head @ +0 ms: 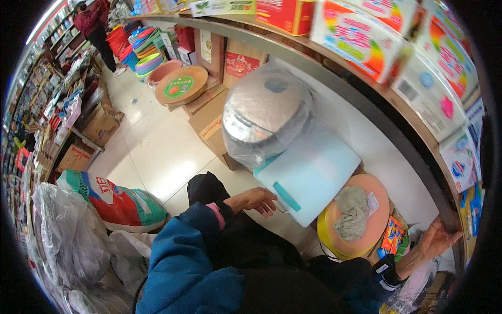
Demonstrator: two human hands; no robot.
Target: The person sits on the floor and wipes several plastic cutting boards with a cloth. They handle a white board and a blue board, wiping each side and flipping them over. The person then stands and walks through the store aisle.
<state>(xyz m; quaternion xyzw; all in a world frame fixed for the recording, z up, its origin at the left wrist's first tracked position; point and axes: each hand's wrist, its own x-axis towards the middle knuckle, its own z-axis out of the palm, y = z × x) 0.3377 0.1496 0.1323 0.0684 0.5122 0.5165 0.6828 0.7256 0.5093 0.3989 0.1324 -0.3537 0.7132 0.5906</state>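
Note:
My left hand [257,201] is beside the lower left edge of a pale blue plastic cutting board [310,168], fingers loosely bent and apart; it seems to hold nothing. Reaching out at the right, my right hand [435,239] lies against the shelf's metal edge beam, its fingertips partly behind it; its grip is unclear. A rice cooker [270,106] wrapped in clear plastic stands behind the board. Nearer to me, a grey rag [351,212] lies on a round pink-topped, yellow-sided item [376,231]. Orange packets [391,235] lie between it and my right hand.
A shelf [376,94] with packs of tissue [353,39] curves overhead. Cardboard boxes [211,114] and a round wooden chopping board [181,85] stand beyond the cooker. At left are a printed sack [117,204] and plastic bags [66,235]. A person [96,31] stands far back in the aisle.

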